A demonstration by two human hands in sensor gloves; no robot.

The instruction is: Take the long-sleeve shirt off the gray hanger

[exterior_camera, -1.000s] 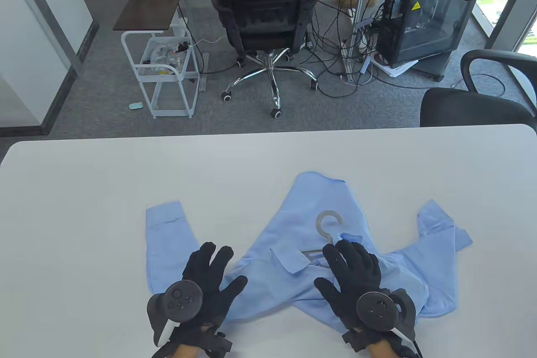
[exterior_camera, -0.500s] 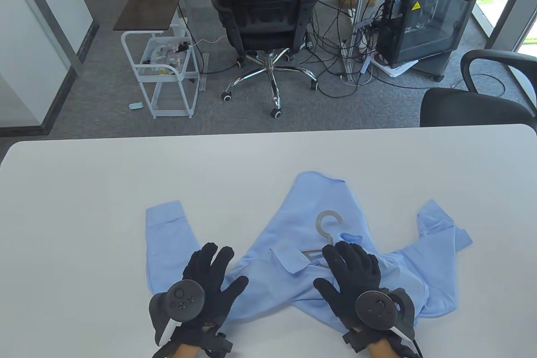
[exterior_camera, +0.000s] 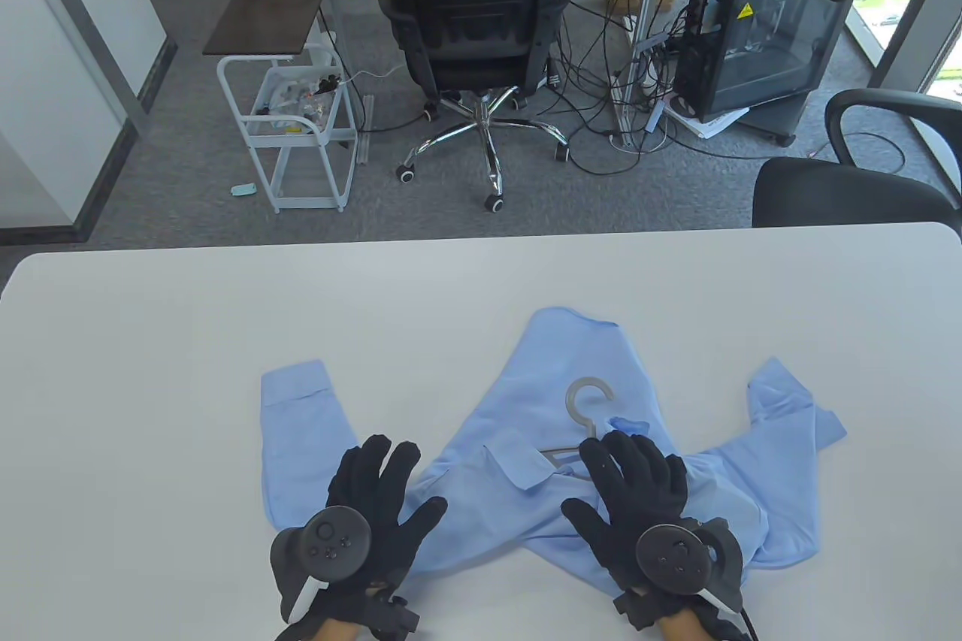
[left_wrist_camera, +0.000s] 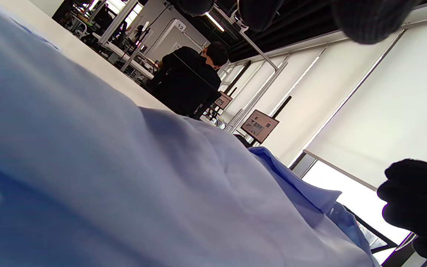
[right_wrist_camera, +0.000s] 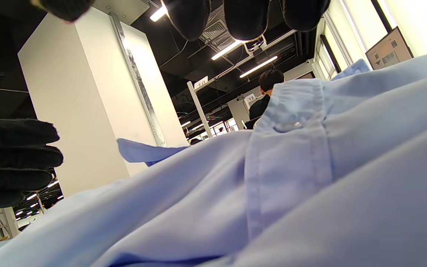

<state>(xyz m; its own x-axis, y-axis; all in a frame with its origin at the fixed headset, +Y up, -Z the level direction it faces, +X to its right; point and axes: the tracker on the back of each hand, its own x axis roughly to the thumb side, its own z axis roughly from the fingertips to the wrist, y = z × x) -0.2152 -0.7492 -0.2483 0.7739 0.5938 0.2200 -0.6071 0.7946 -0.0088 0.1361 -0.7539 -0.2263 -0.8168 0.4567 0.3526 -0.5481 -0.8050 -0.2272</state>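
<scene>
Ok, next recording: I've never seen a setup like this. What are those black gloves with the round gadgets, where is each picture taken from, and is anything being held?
No robot here: a person's left hand and right hand wear black sensor gloves, and the round gadget strapped to the back of each is a motion tracker, not something gripped.

The big picture looks down on the white table from above. The other two come from a camera on each wrist, low and tilted, so they show mostly blue cloth, with the gloved fingers hanging in at the top.

On the table lies a light blue long-sleeve shirt, with the hook of a gray plastic hanger sticking out at the collar. Both hands rest flat and spread on the shirt; neither grips anything.
</scene>
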